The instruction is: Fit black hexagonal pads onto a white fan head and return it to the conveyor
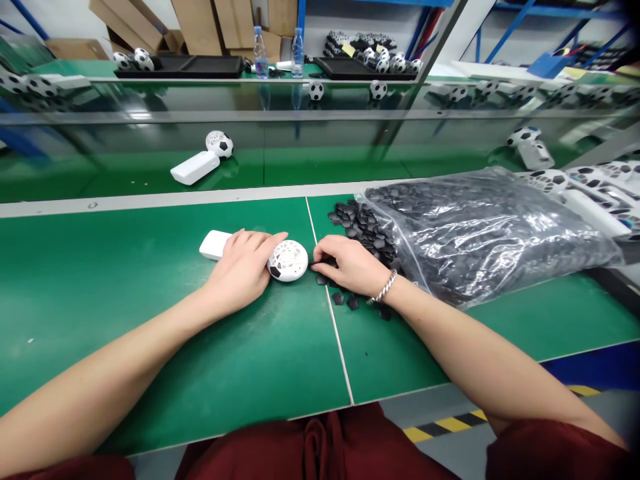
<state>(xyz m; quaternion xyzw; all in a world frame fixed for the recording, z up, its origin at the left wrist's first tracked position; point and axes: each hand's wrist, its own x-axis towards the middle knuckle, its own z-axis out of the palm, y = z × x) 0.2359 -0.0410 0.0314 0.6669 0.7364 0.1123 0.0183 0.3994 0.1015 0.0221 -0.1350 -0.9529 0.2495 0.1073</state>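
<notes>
My left hand [243, 269] lies wrapped over a white plastic part with a round, football-patterned head [289, 261] and a flat white handle [214, 245]. One black patch shows on the head's left side; the rest of its visible face is white with open cells. Just right of the head, my right hand [345, 264] pinches a small black piece between thumb and forefinger. Loose black pentagon pieces [367, 230] lie beneath and beyond that hand, spilling from a clear plastic bag [480, 233]. A few pieces [353, 303] lie nearer to me.
A similar football-headed part [219, 145] rests on the green conveyor [300, 157] ahead, another [535, 148] at its right. White patterned parts [600, 190] are piled beyond the bag. Across the conveyor stand black trays [187, 66] and two bottles [261, 52].
</notes>
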